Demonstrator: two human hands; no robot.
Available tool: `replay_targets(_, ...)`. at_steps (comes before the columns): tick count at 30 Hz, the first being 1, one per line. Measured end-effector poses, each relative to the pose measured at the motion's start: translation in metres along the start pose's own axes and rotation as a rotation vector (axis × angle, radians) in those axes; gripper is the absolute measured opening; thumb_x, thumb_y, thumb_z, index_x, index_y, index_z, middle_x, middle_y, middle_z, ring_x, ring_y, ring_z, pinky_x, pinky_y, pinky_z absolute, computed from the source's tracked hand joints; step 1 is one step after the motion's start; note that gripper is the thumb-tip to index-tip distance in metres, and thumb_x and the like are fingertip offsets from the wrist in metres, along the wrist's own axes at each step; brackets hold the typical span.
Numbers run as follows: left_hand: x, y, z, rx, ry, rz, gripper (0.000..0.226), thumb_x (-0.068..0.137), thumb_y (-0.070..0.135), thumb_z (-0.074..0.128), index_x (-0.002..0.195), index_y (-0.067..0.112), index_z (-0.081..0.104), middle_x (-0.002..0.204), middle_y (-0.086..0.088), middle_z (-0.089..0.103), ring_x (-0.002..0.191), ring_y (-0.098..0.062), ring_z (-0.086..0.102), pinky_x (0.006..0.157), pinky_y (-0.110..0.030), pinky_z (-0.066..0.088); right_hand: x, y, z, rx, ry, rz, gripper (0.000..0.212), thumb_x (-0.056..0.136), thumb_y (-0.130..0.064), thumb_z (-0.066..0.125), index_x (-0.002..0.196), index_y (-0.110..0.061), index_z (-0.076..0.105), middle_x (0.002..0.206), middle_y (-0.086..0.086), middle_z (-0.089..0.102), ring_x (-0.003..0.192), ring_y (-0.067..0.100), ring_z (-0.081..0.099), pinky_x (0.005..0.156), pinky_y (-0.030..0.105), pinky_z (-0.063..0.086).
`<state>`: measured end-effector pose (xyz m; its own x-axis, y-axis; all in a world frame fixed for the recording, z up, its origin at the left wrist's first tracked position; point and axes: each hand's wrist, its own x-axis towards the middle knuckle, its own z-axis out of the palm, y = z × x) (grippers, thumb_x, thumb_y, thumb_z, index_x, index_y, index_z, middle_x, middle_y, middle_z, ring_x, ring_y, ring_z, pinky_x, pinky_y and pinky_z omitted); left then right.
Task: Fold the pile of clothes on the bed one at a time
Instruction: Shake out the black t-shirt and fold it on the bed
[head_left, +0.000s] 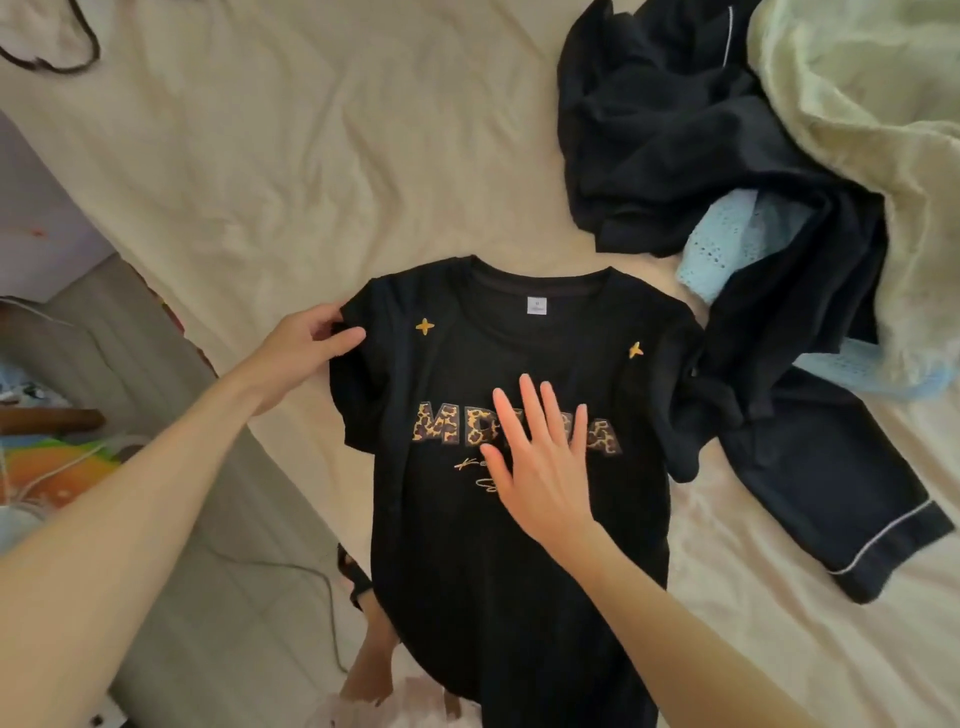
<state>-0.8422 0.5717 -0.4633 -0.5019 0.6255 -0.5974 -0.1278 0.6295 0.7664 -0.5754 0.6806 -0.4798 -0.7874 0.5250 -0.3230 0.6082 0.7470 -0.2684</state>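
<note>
Black T-shirt (519, 545) laid face up on the bed (260, 182), ready for folding.

The left hand (306, 345) pinches the shirt's sleeve edge between thumb and fingers, while the right hand (540, 457) lies spread and flat on the printed chest, with straight fingers pressing the cloth down. The fabric looks light, soft and limp, so it will probably wrinkle and slide easily; taking it at the shoulder seams or sleeve edges seems best. The pile of dark clothes (701, 156) touches the shirt's other sleeve. The printed word is partly covered by the hand, and the hem is cut off below.
</note>
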Motion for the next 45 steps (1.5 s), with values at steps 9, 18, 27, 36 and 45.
replay_targets(9,0.003,0.02,-0.029,0.017,0.313,0.176,0.031,0.084,0.025,0.069,0.066,0.024,0.044,0.054,0.014,0.052,0.051,0.004,0.049,0.051,-0.008,0.039,0.001,-0.002,0.019,-0.06,-0.122,0.119,0.062,0.097,-0.051,0.027,0.151,-0.033,0.002,0.16,0.001,-0.003,0.145,0.019,-0.011,0.114,0.049,-0.006)
replay_targets(18,-0.038,-0.044,-0.023,-0.499,0.127,-0.319,0.049,0.079,0.037,0.066,0.121,0.014,0.054,0.119,-0.007,0.062,0.099,-0.019,0.065,0.074,-0.031,0.056,-0.026,-0.064,0.02,0.02,0.104,0.183,0.059,0.094,-0.042,0.047,0.147,-0.021,0.031,0.154,0.011,0.028,0.144,0.029,0.019,0.111,0.057,0.012)
replay_targets(27,-0.047,-0.063,-0.018,-0.674,0.247,-0.143,0.014,0.091,0.029,0.059,0.1,0.019,0.063,0.11,-0.004,0.066,0.103,-0.019,0.065,0.082,-0.03,0.054,-0.06,-0.093,0.042,-0.011,-0.019,0.225,0.06,0.091,-0.037,0.058,0.145,-0.02,0.038,0.153,0.01,0.031,0.143,0.03,0.021,0.113,0.054,0.011)
replay_targets(36,-0.056,-0.068,0.004,-0.274,0.185,-0.122,0.027,0.085,0.032,0.066,0.11,0.025,0.058,0.104,0.008,0.065,0.096,-0.006,0.062,0.076,-0.018,0.05,-0.056,-0.085,0.032,0.037,-0.166,0.213,0.057,0.099,-0.042,0.037,0.151,-0.03,0.015,0.16,-0.001,0.005,0.145,0.015,-0.01,0.115,0.044,-0.008)
replay_targets(45,-0.065,-0.075,0.024,-0.203,0.438,-0.353,0.034,0.09,0.016,0.061,0.121,0.01,0.048,0.109,-0.007,0.057,0.076,-0.015,0.06,0.064,-0.022,0.054,-0.059,-0.079,0.024,0.128,-0.159,0.17,0.052,0.099,-0.037,0.04,0.148,-0.028,0.025,0.159,-0.003,0.013,0.145,0.012,-0.003,0.115,0.04,-0.006)
